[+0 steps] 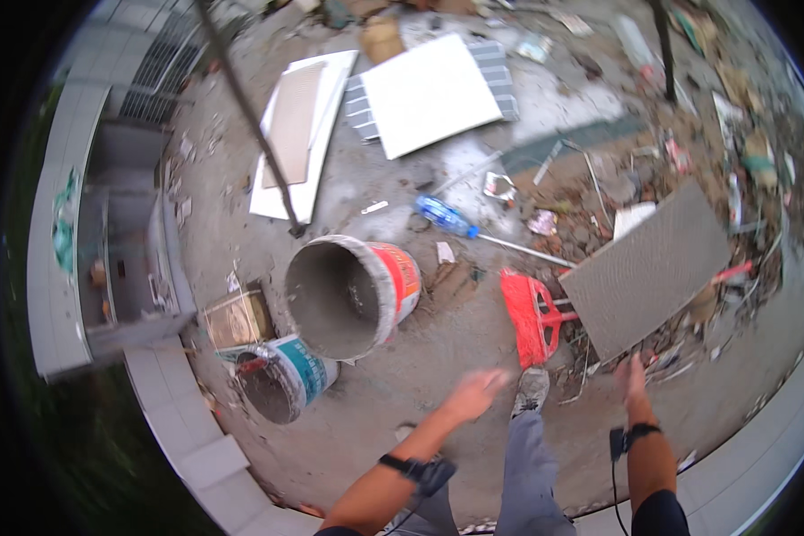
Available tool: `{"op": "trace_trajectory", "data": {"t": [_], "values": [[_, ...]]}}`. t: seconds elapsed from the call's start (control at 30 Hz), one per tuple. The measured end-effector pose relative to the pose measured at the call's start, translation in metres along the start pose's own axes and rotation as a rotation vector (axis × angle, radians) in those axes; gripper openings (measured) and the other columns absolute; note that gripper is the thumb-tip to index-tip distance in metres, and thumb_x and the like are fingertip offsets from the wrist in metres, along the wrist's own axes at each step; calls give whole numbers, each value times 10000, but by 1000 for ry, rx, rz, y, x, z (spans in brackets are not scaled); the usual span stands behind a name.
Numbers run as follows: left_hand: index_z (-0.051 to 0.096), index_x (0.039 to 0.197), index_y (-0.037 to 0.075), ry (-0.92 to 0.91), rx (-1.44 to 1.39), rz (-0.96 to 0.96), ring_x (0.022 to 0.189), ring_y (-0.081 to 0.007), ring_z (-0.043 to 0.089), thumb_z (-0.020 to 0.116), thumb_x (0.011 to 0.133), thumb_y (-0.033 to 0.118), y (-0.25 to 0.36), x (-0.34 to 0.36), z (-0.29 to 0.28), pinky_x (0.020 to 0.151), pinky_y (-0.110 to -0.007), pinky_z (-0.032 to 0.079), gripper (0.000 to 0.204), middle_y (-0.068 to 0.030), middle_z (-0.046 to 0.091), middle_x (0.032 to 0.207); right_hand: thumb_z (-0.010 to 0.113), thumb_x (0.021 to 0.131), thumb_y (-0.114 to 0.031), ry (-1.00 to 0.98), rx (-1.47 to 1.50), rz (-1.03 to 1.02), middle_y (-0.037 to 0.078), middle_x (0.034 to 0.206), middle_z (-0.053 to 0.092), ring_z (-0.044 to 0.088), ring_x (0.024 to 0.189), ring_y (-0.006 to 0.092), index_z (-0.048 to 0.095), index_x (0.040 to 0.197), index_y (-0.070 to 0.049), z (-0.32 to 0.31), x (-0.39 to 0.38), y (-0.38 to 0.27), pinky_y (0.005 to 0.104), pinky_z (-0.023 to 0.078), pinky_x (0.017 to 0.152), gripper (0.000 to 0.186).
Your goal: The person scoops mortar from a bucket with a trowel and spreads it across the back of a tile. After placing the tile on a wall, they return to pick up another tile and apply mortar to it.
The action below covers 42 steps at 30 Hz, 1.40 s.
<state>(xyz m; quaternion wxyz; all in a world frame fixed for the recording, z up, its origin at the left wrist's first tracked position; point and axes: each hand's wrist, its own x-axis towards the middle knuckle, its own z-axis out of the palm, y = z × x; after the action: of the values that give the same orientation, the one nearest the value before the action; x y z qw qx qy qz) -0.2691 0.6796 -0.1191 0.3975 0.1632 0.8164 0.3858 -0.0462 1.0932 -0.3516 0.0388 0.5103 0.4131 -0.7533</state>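
Note:
My right hand is at the lower edge of a large tile, its fingers closed on that edge. Ridged grey mortar coats the face of the tile, which is tilted. Out in front of my left foot side, my left hand is smeared by motion and apart from the tile; its fingers do not show clearly. Just beyond it lies a red shovel-like tool, partly covered by the tile. A shoe of mine stands close to the red tool.
A big mortar-smeared bucket and a smaller bucket lie tipped at the left, beside a carton. White tiles lie farther off. Past a blue bottle, rubble covers the right. A thin pole stands at the back left.

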Motion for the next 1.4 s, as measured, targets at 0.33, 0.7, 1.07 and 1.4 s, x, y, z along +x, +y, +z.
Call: {"op": "trace_trajectory", "data": {"t": [0.33, 0.7, 1.07, 1.4], "values": [[629, 861, 73, 165, 185, -191, 721, -403, 603, 526, 907, 450, -67, -297, -185, 647, -487, 463, 394, -187, 623, 726, 508, 940, -245, -478, -1452, -233, 113, 705, 652, 649, 661, 183, 602, 828, 1, 292, -289, -90, 341, 527, 651, 286], [626, 930, 44, 494, -214, -758, 725, -319, 642, 603, 867, 360, -262, -634, -72, 694, -410, 508, 323, -148, 660, 768, 526, 942, -203, -804, -1697, -66, 135, 805, 685, 688, 710, 215, 605, 919, 34, 412, -435, 6, 341, 529, 662, 251], [577, 865, -17, 946, -1311, -895, 590, -182, 648, 621, 846, 127, -259, -675, 67, 505, -300, 536, 151, -109, 658, 690, 535, 882, -258, -724, -2049, -146, 141, 790, 684, 685, 700, 239, 638, 853, 6, 503, -469, -31, 381, 529, 670, 285], [608, 926, 24, 714, -1185, -837, 745, -207, 627, 527, 902, 244, -236, -659, -8, 657, -359, 517, 235, -121, 655, 849, 518, 926, -313, -1030, -1803, -575, 117, 680, 649, 653, 628, 238, 594, 785, -12, 776, -475, -17, 376, 502, 608, 341]]}}
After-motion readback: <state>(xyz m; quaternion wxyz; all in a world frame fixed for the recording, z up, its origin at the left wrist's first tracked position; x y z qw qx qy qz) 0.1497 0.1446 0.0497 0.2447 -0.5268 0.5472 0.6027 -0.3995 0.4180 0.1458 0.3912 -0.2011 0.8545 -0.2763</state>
